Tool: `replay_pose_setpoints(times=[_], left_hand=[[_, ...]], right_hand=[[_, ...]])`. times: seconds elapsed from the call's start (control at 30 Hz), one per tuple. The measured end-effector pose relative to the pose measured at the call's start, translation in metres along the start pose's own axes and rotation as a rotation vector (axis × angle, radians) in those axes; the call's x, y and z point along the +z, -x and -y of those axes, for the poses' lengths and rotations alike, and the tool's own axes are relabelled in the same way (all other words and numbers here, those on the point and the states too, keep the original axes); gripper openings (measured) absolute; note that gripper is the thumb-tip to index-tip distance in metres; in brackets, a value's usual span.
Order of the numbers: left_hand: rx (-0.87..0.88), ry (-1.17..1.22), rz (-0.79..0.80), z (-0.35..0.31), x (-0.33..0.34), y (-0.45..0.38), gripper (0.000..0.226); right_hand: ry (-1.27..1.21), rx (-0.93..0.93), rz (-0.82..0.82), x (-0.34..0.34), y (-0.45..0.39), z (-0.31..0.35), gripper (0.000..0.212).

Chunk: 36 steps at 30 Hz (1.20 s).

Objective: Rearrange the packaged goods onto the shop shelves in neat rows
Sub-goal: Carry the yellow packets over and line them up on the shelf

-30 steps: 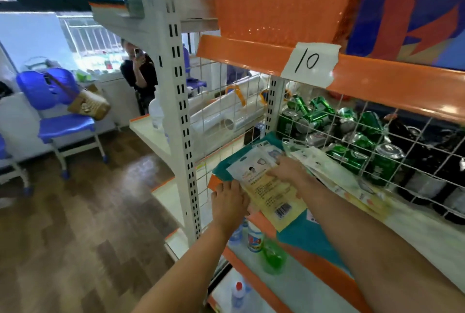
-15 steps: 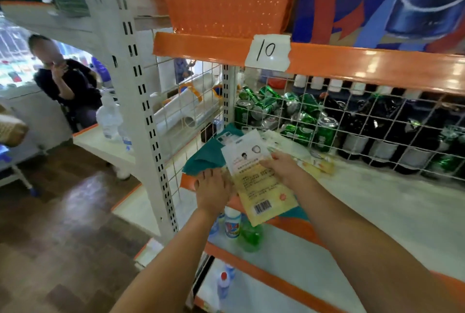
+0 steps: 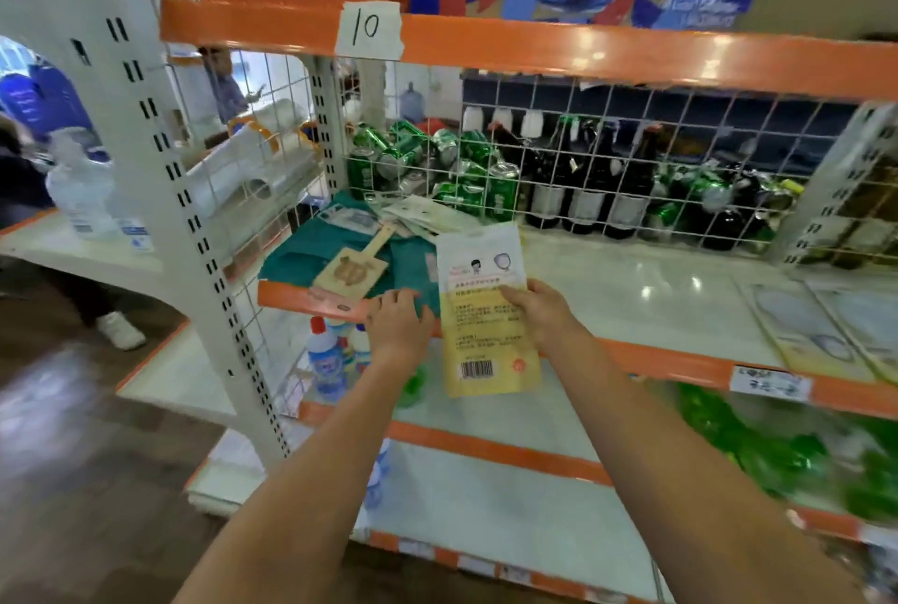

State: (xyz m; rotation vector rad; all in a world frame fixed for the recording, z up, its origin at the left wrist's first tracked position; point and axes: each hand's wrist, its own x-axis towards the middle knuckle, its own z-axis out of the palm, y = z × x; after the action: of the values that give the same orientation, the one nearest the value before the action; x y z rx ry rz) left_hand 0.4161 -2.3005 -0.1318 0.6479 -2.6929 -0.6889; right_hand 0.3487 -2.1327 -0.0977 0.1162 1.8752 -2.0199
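The person's right hand (image 3: pixel 537 312) pinches a flat white-and-yellow packet (image 3: pixel 486 312) by its right edge, thumb on the printed face and the other fingers behind it. The packet is held upright in the air in front of the orange front lip of the middle shelf (image 3: pixel 631 297), its barcode near the lower end and a small cartoon head printed near the top. The left hand (image 3: pixel 396 324) rests palm down at the shelf's front edge, its fingers loosely bent over a teal cloth-like pack (image 3: pixel 311 253) and holding nothing.

On the teal pack lies a tan cardboard tag (image 3: pixel 352 268) with a long neck. Behind it, against the wire mesh, sits a loose heap of similar pale packets (image 3: pixel 423 217). At the right end of the same shelf, two flat packets (image 3: pixel 816 331) lie side by side, well apart from the one in hand.

Behind the mesh, green cans (image 3: pixel 437 161) are jumbled together beside dark brown bottles (image 3: pixel 588 185) standing upright. A paper label marked "10" (image 3: pixel 369 30) is stuck on the orange rail above. On the shelf below, white bottles with red caps (image 3: pixel 330 360) stand near the upright post.
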Motion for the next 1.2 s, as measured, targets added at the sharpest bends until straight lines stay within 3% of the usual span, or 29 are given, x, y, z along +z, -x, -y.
replay_pose_setpoints(times=[0.2,0.33,0.5,0.57,0.7,0.77,0.9,1.07,1.2], left_hand=[[0.080,0.018,0.031,-0.032,0.023,0.071,0.036],[0.071,0.064,0.142,-0.043,0.032,0.122,0.042],[-0.342,0.662,0.544,-0.041,0.047,0.175,0.035],[-0.504,0.801,0.652,-0.040,0.049,0.194,0.038],[-0.578,0.922,0.777,-0.036,0.052,0.219,0.035],[-0.595,0.969,0.816,-0.036,0.053,0.225,0.033],[-0.626,1.098,0.856,-0.036,0.054,0.227,0.033],[-0.548,1.159,0.850,-0.032,0.043,0.227,0.019],[-0.506,1.089,0.777,-0.023,0.041,0.228,0.025]], right_hand=[[-0.092,0.060,-0.055,-0.058,0.045,-0.037,0.054],[-0.167,0.094,-0.080,-0.085,0.087,-0.064,0.031],[-0.190,0.136,-0.136,-0.108,0.126,-0.105,0.039],[-0.195,0.174,-0.161,-0.113,0.139,-0.118,0.044],[-0.184,0.201,-0.203,-0.121,0.154,-0.132,0.048],[-0.210,0.191,-0.211,-0.122,0.156,-0.132,0.044],[-0.247,0.148,-0.221,-0.116,0.159,-0.123,0.008],[-0.280,0.132,-0.216,-0.103,0.162,-0.122,0.008],[-0.270,0.162,-0.230,-0.095,0.164,-0.127,0.016]])
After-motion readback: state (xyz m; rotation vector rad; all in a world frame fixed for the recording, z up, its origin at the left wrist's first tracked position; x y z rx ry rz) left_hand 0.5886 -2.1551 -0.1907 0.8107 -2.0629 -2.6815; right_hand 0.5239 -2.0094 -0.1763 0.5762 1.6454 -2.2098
